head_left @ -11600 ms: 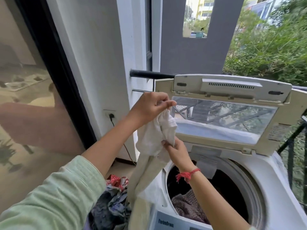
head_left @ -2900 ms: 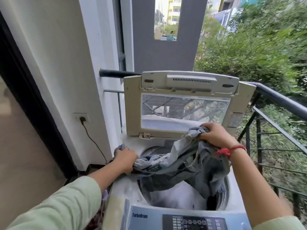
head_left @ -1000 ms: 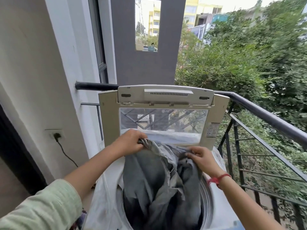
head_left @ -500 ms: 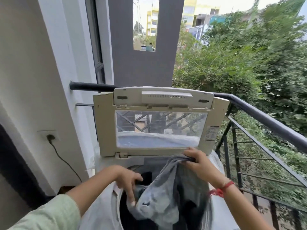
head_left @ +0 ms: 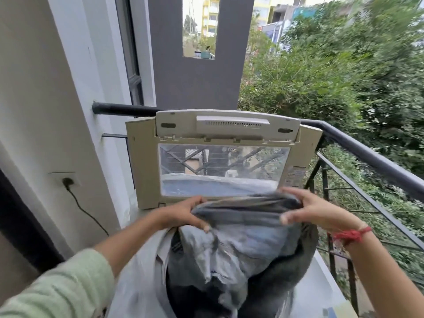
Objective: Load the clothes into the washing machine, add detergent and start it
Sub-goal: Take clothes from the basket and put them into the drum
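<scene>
Over the washing machine (head_left: 325, 283), a grey garment (head_left: 241, 246) is gripped by curled fingers (head_left: 196, 200) of left hand (head_left: 183, 214) and right hand (head_left: 314, 210); loose feeding is advised, the drum seemingly full.

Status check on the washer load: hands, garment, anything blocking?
Grip: left hand and right hand pinch crumpled grey-blue garment at its top edge. Garment hangs into white top-load washing machine. Beige hinged lid upright; nothing blocking.

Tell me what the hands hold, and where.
Both grip the grey garment by its top edge: left hand at its left end, right hand at its right.
</scene>
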### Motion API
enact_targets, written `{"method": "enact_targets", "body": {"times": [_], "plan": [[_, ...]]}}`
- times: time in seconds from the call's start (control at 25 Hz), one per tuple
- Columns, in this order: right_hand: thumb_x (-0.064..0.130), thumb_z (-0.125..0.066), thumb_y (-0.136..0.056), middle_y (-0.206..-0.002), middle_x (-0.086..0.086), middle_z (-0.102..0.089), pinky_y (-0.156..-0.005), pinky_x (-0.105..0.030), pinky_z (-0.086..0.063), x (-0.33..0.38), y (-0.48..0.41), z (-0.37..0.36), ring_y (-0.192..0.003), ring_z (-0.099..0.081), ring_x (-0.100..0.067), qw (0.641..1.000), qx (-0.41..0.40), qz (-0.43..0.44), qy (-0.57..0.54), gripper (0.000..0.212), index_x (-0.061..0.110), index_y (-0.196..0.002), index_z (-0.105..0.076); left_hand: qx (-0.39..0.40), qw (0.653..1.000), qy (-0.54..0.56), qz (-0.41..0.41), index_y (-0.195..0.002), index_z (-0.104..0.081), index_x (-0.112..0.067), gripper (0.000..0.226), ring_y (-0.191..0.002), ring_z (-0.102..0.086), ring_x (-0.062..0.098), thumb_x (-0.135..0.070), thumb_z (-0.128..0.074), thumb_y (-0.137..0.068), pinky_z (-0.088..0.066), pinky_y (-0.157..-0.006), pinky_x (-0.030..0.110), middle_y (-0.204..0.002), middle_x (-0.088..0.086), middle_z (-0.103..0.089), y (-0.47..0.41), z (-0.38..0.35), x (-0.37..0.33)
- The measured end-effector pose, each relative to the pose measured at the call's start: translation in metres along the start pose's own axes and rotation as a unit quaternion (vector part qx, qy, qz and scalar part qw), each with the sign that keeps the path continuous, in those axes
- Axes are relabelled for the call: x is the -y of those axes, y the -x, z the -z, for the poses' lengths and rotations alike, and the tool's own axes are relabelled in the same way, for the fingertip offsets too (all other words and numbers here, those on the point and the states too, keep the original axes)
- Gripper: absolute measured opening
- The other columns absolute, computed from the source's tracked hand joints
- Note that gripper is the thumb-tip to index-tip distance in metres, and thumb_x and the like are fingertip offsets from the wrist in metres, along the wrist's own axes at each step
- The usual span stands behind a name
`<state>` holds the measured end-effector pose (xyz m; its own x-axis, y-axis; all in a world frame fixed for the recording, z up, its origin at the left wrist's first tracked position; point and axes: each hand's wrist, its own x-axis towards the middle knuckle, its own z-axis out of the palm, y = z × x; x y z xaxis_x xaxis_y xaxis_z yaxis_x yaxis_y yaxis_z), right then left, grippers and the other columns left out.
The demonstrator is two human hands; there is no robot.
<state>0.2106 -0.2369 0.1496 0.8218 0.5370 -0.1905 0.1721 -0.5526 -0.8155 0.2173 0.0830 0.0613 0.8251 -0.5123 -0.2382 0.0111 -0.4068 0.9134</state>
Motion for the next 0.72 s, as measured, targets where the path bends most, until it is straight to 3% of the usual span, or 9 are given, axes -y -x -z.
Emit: {"method": "enact_targets", "body": {"times": [0.12,0.2,0.28,0.36,0.44,0.52,0.6,0.64,0.72], "plan": [[0.028,-0.085,-0.061,-0.105,0.015,-0.066,-0.091,-0.026,-0.048,-0.047,-0.020,-0.012,-0.100,-0.061,-0.009,0.972,0.008,-0.054,0.228,0.049,0.042,-0.103,-0.064,0.104,0.913,-0.373,0.127,-0.101,-0.060,-0.017,0.027,-0.086,-0.055,0.012,-0.018,-0.073,-0.077,-0.043,-0.069,0.022,-0.091,-0.007,-0.059,-0.005,0.019,0.005],[0.010,-0.075,-0.072,-0.087,0.006,-0.067,-0.075,-0.026,-0.045,-0.049,-0.030,-0.016,-0.089,-0.062,-0.019,0.956,-0.187,-0.025,0.225,0.032,0.039,-0.081,-0.064,-0.083,0.924,-0.370,0.059,-0.080,-0.057,-0.023,0.013,-0.081,-0.057,0.019,-0.011,-0.063,-0.081,-0.039,-0.060,0.027,-0.080,-0.003,-0.054,-0.016,0.018,-0.006],[-0.005,-0.061,-0.075,-0.091,-0.005,-0.063,-0.074,-0.028,-0.040,-0.039,-0.032,-0.015,-0.087,-0.058,-0.025,0.890,-0.418,0.029,0.179,0.030,0.021,-0.088,-0.067,-0.315,0.917,-0.239,-0.046,-0.100,-0.054,-0.030,0.032,-0.081,-0.058,0.021,-0.004,-0.056,-0.081,-0.044,-0.066,0.031,-0.086,-0.004,-0.052,-0.026,0.009,-0.024],[-0.010,-0.053,-0.072,-0.093,-0.005,-0.059,-0.075,-0.029,-0.040,-0.037,-0.028,-0.020,-0.085,-0.053,-0.020,0.843,-0.514,0.091,0.131,0.034,0.012,-0.095,-0.066,-0.407,0.895,-0.150,-0.105,-0.125,-0.042,-0.034,0.059,-0.084,-0.056,0.015,0.003,-0.053,-0.079,-0.048,-0.071,0.033,-0.103,-0.007,-0.051,-0.030,-0.007,-0.029],[-0.009,-0.053,-0.072,-0.092,-0.004,-0.060,-0.076,-0.023,-0.043,-0.045,-0.021,-0.043,-0.084,-0.054,-0.017,0.892,-0.430,0.098,0.104,0.030,0.009,-0.092,-0.066,-0.335,0.906,-0.246,-0.082,-0.131,-0.040,-0.031,0.063,-0.100,-0.054,0.015,0.001,-0.056,-0.079,-0.045,-0.080,0.031,-0.116,-0.006,-0.050,-0.029,-0.036,-0.005],[0.005,-0.057,-0.078,-0.096,-0.009,-0.067,-0.078,-0.025,-0.045,-0.072,-0.014,-0.075,-0.088,-0.059,-0.018,0.967,-0.120,0.035,0.224,0.019,0.011,-0.093,-0.066,-0.076,0.951,-0.292,0.074,-0.138,-0.035,-0.023,0.067,-0.121,-0.048,0.022,-0.012,-0.066,-0.079,-0.039,-0.093,0.030,-0.130,0.000,-0.049,-0.024,-0.059,0.034],[0.023,-0.053,-0.086,-0.114,-0.012,-0.065,-0.082,-0.027,-0.039,-0.093,-0.005,-0.110,-0.093,-0.055,-0.017,0.902,0.216,-0.064,0.368,0.025,0.017,-0.108,-0.064,0.201,0.909,-0.227,0.286,-0.141,-0.031,-0.018,0.071,-0.126,-0.047,0.024,-0.027,-0.070,-0.083,-0.037,-0.100,0.033,-0.139,0.005,-0.046,-0.017,-0.071,0.065],[0.027,-0.052,-0.089,-0.122,-0.010,-0.061,-0.083,-0.025,-0.039,-0.100,-0.003,-0.122,-0.096,-0.054,-0.015,0.877,0.280,-0.110,0.376,0.030,0.019,-0.117,-0.060,0.264,0.878,-0.213,0.337,-0.140,-0.034,-0.017,0.067,-0.122,-0.051,0.025,-0.031,-0.068,-0.085,-0.039,-0.098,0.034,-0.138,0.007,-0.049,-0.017,-0.074,0.074],[0.030,-0.057,-0.089,-0.125,-0.005,-0.060,-0.079,-0.017,-0.041,-0.103,-0.006,-0.128,-0.099,-0.055,-0.013,0.934,0.216,-0.140,0.249,0.038,0.023,-0.126,-0.055,0.203,0.907,-0.221,0.295,-0.138,-0.040,-0.019,0.063,-0.118,-0.053,0.024,-0.039,-0.066,-0.084,-0.042,-0.093,0.032,-0.129,0.005,-0.052,-0.020,-0.077,0.084]]}}
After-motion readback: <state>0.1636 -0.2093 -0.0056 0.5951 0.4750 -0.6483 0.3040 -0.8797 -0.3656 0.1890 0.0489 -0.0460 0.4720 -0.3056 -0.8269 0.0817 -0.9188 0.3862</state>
